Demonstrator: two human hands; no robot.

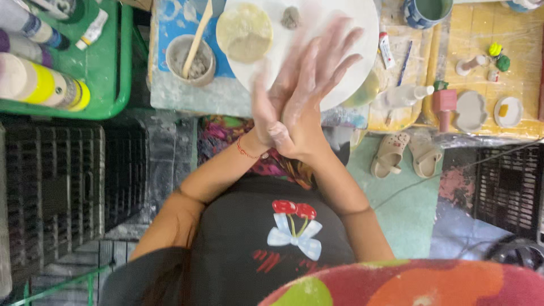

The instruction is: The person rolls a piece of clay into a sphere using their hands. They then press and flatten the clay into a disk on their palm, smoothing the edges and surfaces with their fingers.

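My left hand [264,111] and my right hand [306,105] are pressed palm to palm, fingers straight and pointing up and right, both dusted with pale clay and motion-blurred. A red string bracelet circles my left wrist. Whatever lies between the palms is hidden. The hands hover over the near edge of a round white board [354,25]. On that board rest a flat pale clay disc [245,31] and a small grey clay lump [290,17].
A clay-smeared cup [177,56] with a wooden stick stands left of the board. A green tray [116,85] holds paint bottles at far left. A yellow table [470,34] at right carries small clay pieces and a squeeze bottle [405,95]. Beige clogs [391,153] lie on the floor.
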